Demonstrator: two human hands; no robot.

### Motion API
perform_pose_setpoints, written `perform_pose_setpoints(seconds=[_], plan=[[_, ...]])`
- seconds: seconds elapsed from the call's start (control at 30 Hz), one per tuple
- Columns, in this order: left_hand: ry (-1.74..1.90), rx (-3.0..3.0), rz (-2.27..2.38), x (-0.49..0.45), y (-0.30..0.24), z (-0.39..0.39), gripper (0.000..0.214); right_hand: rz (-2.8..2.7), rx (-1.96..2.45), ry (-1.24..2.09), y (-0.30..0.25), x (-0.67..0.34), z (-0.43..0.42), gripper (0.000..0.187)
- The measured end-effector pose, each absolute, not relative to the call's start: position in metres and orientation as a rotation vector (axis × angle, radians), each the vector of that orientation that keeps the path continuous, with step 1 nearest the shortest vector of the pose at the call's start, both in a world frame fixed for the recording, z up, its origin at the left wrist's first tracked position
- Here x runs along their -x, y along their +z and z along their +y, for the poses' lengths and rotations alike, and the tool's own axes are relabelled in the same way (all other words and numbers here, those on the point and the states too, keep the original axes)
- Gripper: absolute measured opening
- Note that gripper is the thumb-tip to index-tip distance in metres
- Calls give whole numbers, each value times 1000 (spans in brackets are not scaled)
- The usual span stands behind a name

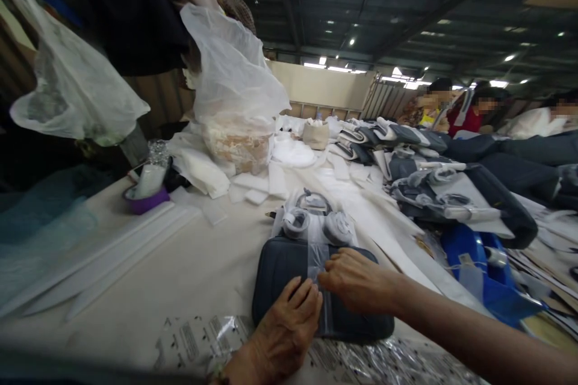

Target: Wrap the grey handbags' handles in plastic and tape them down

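A dark grey padded pouch (280,271) lies flat on the cream table (198,264) in front of me, with a clear strip (316,258) running across it. My left hand (284,325) rests flat on the pouch's near side, fingers stretched forward. My right hand (356,283) comes in from the right, knuckles up, fingers curled down onto the strip. Just beyond the pouch sits a clear bag holding grey rolled straps (311,222).
A printed clear plastic bag (203,337) lies at the near edge. White foam strips (103,258) lie left, a purple bowl (144,198) behind them. Large plastic bags (235,90) stand at the back. Piles of grey pouches (428,174) and a blue tool (487,271) fill the right. Other people sit far right.
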State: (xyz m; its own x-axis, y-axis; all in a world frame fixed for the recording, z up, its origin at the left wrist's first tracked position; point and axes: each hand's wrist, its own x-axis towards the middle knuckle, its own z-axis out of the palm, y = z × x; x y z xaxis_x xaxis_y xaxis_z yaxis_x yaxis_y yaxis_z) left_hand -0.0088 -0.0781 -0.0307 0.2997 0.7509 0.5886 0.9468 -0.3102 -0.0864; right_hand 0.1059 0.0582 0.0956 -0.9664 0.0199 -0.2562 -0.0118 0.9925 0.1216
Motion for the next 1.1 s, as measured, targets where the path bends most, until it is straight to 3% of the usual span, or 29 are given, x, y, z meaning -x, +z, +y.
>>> perform_pose_setpoints(seconds=[0.53,0.6,0.73,0.8,0.93,1.1], plan=[[-663,2194,-1488,12,-34,-79,35,2755,-53,212,90,-50,81,8],[-686,2170,-1486,12,-36,-78,34,2755,-113,213,90,-47,84,13],[-681,2186,-1494,12,-38,-78,34,2802,-216,237,92,-40,96,41],[-692,2195,-1494,11,-38,-79,34,2829,-219,236,96,-38,103,36],[-750,2204,-1497,10,-41,-79,33,2956,-238,279,105,-49,105,10],[-810,2120,-1416,10,-50,-75,21,3181,-152,165,65,-100,63,22]])
